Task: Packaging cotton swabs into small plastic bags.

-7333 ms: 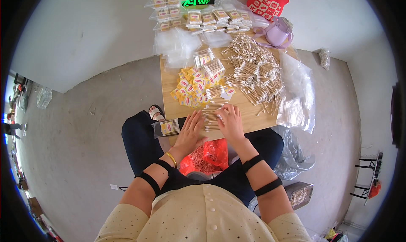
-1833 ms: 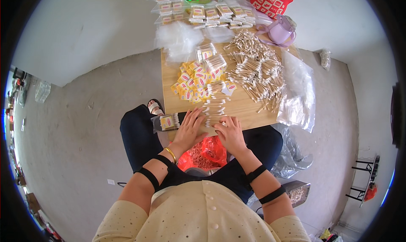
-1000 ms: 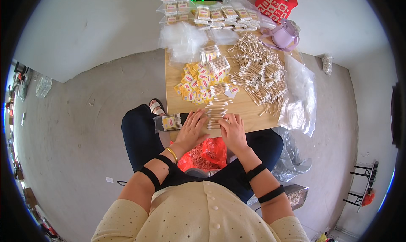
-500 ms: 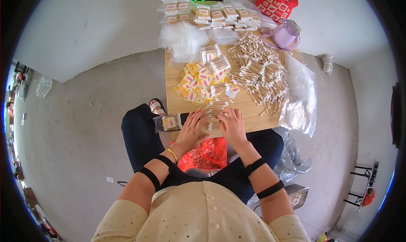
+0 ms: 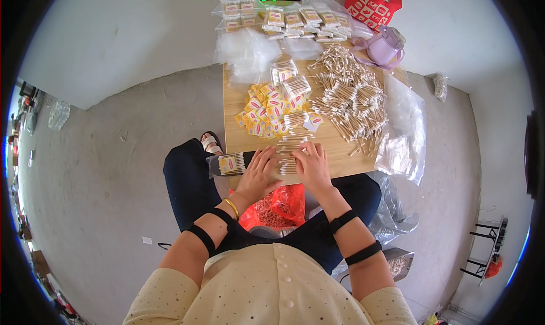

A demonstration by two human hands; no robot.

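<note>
A spread column of wooden cotton swabs (image 5: 289, 167) lies at the table's near edge, between my two hands. On its left, my left hand (image 5: 256, 170) rests with fingers stretched out, their tips at the swab ends. My right hand (image 5: 313, 165) is at the opposite ends, its fingers bent and closed on some swabs; the exact grip is partly hidden. Left of my left hand, a clear packet of swabs with a yellow card (image 5: 231, 164) lies on a dark strip. Small yellow-and-white cards (image 5: 262, 112) are heaped beyond my left hand. A big pile of loose swabs (image 5: 352, 101) fills the right side.
Filled packets (image 5: 306, 18) are stacked along the far edge, near flat clear bags (image 5: 244, 52). A lilac jug (image 5: 384, 48) and a red container (image 5: 372, 6) stand far right. More clear plastic bags (image 5: 402, 135) overhang the right edge. Below hangs a red bag (image 5: 288, 203).
Both hands stay in nearly the same place. My right hand's fingers have shifted slightly at the swab ends.
</note>
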